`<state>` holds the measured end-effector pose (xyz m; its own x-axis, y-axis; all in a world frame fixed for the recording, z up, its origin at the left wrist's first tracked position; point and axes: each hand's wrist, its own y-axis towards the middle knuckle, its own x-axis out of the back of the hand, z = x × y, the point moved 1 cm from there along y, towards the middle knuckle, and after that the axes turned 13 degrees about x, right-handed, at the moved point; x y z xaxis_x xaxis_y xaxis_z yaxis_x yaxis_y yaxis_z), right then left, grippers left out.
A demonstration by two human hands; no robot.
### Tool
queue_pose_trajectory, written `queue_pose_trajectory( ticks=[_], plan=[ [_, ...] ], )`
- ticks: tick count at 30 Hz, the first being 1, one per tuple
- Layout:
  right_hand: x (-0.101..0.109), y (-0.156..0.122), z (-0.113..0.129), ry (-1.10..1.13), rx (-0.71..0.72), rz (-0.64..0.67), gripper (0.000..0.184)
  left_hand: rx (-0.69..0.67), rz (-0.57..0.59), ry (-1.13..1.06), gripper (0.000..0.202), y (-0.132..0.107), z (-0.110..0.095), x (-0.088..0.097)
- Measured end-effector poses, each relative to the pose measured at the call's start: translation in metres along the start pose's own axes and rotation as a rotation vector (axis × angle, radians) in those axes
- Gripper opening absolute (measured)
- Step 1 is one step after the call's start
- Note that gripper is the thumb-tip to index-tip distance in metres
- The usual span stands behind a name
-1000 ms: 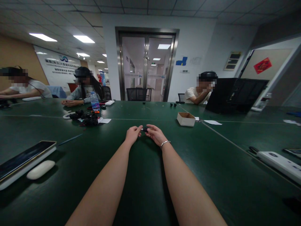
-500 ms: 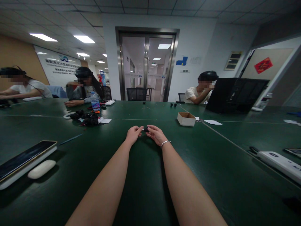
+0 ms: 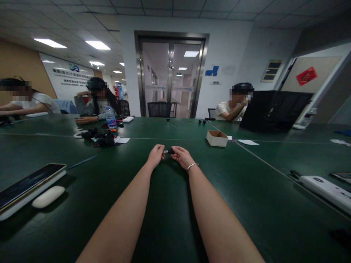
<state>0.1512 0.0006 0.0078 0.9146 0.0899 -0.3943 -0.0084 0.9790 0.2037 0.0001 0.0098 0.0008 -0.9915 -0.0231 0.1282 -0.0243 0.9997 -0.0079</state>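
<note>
A small black piece with a silvery end [image 3: 170,150] spans the gap between my two hands, above the green table [image 3: 170,190]. The fingers of my right hand [image 3: 183,157] are closed on its black part. My left hand [image 3: 155,156] is pinched at the silvery end on the other side. The piece is too small for me to tell its exact kind, and the fingertips hide both its ends. A metal bangle circles my right wrist.
An open cardboard box [image 3: 217,139] stands right of my hands. On the left lie a phone on a white box [image 3: 33,182], a white rounded case [image 3: 48,197], and a thin blue stick [image 3: 82,162]. A power strip [image 3: 326,190] is at right. Several people sit across the table.
My hands have drawn slightly apart, the left shifting a little to the left. More of the silvery end now shows between them.
</note>
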Motion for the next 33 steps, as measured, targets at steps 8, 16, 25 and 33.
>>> queue_pose_trajectory(
  ticks=[8, 16, 25, 33],
  plan=[
    [0.0001, 0.0000, -0.0001, 0.012, -0.007, 0.000, 0.011, -0.001, 0.023, -0.013, 0.029, -0.0001, -0.0015, -0.0007],
    [0.0001, 0.0009, -0.0014, 0.007, -0.012, 0.003, 0.009, -0.068, 0.037, 0.002, 0.031, 0.0016, 0.0019, -0.0008],
    [0.0008, 0.0020, -0.0028, 0.002, -0.013, 0.028, 0.010, -0.095, 0.061, 0.039, 0.030, -0.0015, -0.0005, -0.0010],
    [-0.0001, -0.0002, -0.0006, -0.025, -0.014, 0.049, 0.011, -0.093, -0.024, 0.074, 0.027, -0.0057, 0.0011, 0.0022]
  ],
)
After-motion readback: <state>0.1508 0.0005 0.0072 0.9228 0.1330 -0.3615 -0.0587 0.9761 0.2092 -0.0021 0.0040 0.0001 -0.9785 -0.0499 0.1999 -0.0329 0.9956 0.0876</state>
